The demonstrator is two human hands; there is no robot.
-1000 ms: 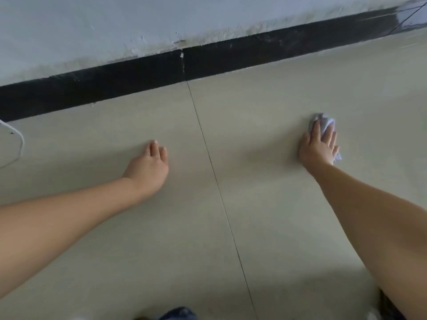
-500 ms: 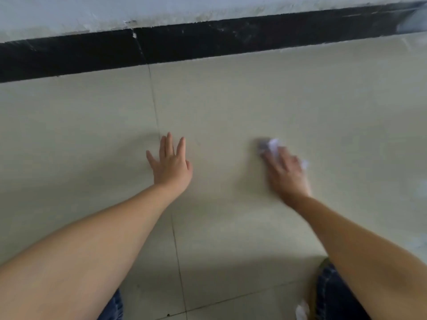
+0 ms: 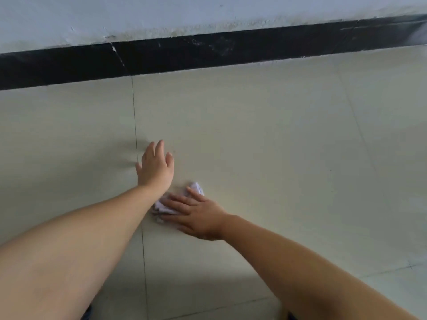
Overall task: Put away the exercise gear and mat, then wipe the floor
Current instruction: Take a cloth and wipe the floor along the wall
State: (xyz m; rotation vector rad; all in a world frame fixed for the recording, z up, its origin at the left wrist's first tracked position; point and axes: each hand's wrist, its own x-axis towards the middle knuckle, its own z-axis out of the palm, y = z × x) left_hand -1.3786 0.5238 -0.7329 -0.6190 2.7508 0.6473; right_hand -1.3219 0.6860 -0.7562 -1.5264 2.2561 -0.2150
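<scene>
My right hand point(image 3: 196, 214) lies flat with straight fingers on a small crumpled white cloth point(image 3: 165, 207), pressing it against the pale tiled floor point(image 3: 277, 146). Part of the cloth shows past my fingertips and beside my left wrist. My left hand point(image 3: 156, 167) rests palm down on the floor just beyond the cloth, fingers straight, next to a dark grout line point(image 3: 135, 125). No exercise gear or mat is in view.
A black skirting strip point(image 3: 208, 51) runs along the foot of a white wall point(image 3: 161, 17) at the far edge of the floor. Dark trouser fabric point(image 3: 86, 314) shows at the bottom edge.
My right hand has slid the cloth leftward and nearer to me, until it lies beside my left wrist. My left hand stayed planted by the grout line.
</scene>
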